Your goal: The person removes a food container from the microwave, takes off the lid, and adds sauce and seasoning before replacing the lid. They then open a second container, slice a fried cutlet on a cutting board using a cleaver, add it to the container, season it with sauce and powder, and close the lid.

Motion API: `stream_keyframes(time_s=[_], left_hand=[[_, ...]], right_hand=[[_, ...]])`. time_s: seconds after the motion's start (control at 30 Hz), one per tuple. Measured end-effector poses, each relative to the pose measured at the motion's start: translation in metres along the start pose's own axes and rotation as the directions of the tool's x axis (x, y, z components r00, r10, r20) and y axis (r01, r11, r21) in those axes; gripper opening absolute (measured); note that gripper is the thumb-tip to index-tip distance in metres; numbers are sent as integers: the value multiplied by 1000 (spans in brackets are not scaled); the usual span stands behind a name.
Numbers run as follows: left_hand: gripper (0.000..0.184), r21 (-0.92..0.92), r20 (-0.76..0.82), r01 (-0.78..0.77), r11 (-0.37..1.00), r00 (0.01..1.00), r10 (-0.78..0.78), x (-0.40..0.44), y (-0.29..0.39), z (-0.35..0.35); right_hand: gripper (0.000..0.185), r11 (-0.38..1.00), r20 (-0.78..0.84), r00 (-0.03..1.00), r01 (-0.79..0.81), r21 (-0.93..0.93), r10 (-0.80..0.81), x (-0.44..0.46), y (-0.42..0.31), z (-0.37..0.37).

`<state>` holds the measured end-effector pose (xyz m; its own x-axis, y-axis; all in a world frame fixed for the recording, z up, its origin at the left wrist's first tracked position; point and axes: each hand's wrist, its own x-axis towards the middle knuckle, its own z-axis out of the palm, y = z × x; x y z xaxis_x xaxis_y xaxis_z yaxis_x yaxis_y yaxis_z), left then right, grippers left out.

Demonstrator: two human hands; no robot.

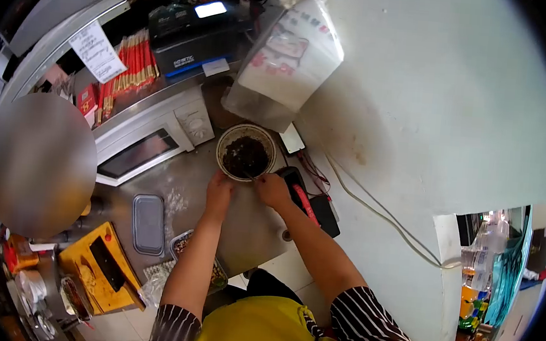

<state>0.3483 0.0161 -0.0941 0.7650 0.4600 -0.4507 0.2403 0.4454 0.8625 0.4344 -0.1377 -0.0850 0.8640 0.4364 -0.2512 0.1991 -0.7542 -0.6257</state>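
Note:
A pale round bowl [272, 140] stands on the metal counter, with a dark, crumbly mass [246, 155] inside. At its near left edge, my left hand [219, 190] grips the rim with its fingers against the outside wall. My right hand [273, 190] is closed at the near right edge, around the thin handle of a utensil [251, 176] that reaches into the dark mass. The working end of that utensil is buried, so its kind does not show.
A white microwave [153, 142] stands left of the bowl, under a shelf with a black printer [196, 43] and red-wrapped chopsticks [134, 63]. A plastic bag [288, 56] hangs behind. Nearby are a grey container [148, 225], a cutting board with a cleaver [106, 263], and a black device [324, 214].

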Motion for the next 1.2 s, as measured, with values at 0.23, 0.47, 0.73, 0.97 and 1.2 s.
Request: stream_keyframes(time_s=[0.23, 0.47, 0.73, 0.97, 1.2], left_hand=[[55, 70, 29, 35, 997, 999, -37, -4, 7, -4], [69, 72, 27, 89, 993, 996, -91, -17, 24, -1], [59, 61, -30, -74, 995, 997, 76, -71, 26, -27], [44, 74, -83, -205, 976, 974, 211, -160, 14, -99], [41, 258, -163, -189, 947, 958, 236, -244, -28, -150]], right_hand=[[24, 858, 147, 975, -216, 467, 165, -4, 10, 8], [13, 716, 178, 954, -298, 631, 240, -7, 11, 6], [22, 618, 210, 923, -374, 691, 322, -32, 8, 1], [18, 581, 157, 943, -307, 753, 294, -47, 17, 10], [18, 577, 208, 951, -304, 758, 228, -109, -22, -10]])
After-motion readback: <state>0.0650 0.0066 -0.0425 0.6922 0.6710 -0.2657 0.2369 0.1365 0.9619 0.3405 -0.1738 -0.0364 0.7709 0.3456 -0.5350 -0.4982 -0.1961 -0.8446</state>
